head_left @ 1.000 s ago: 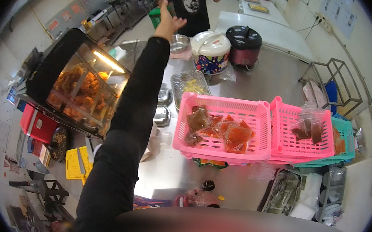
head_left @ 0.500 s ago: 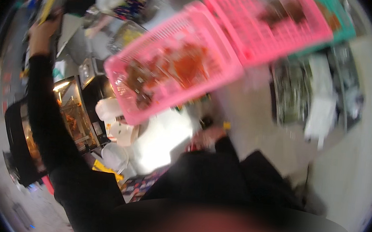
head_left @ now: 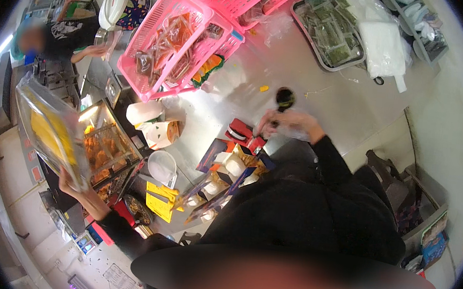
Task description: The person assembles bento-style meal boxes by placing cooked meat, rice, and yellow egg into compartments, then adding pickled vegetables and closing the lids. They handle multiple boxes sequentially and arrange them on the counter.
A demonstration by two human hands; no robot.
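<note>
At the far left, my left hand grips the near end of a tray wrapped in clear film, with something yellow inside. The tray is tilted up in front of a glass warming case of browned food. Over the metal counter, my right hand is closed, with a bit of clear plastic showing by it; what it holds is not clear. Just beyond its fingers stands a small dark cup. A red pouch lies to the left of that hand.
Pink baskets with bagged food stand at the back. A tray of green packets and white bags sit back right. Cartons with white cups are close to my body. Another person is at far left.
My left hand has come down and nearer, and the wrapped tray now shows broadside. The view has turned, with the pink baskets further left. My right hand stays over the counter.
</note>
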